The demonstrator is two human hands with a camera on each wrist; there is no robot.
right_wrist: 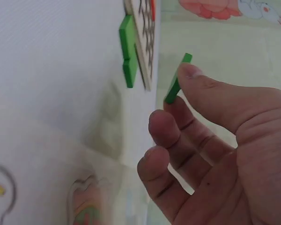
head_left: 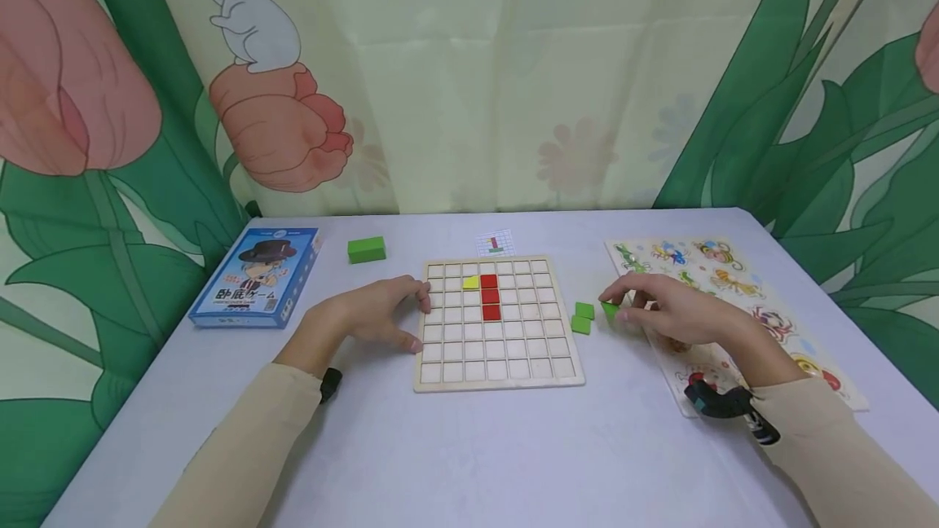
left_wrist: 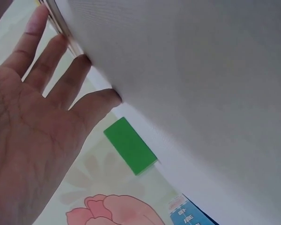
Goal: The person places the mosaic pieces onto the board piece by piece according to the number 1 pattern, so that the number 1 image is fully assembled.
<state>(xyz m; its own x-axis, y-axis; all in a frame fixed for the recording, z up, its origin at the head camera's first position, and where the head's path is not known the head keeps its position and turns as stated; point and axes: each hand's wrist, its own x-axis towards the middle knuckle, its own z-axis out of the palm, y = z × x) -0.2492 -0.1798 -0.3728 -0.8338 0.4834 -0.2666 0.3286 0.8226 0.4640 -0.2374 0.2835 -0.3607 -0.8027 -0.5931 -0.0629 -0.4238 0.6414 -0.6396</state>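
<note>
A wooden grid board lies mid-table, with a column of red square tiles and one yellow tile in its cells. My left hand rests at the board's left edge, fingers fairly straight; in the left wrist view, fingertips touch that edge. To the right of the board, my right hand pinches a green tile between thumb and finger, raised off the table. Two more green tiles lie flat beside the board's right edge.
A small pattern card lies behind the board. At the back left are a green block and a blue game box. A picture board with cartoon animals lies under the right forearm.
</note>
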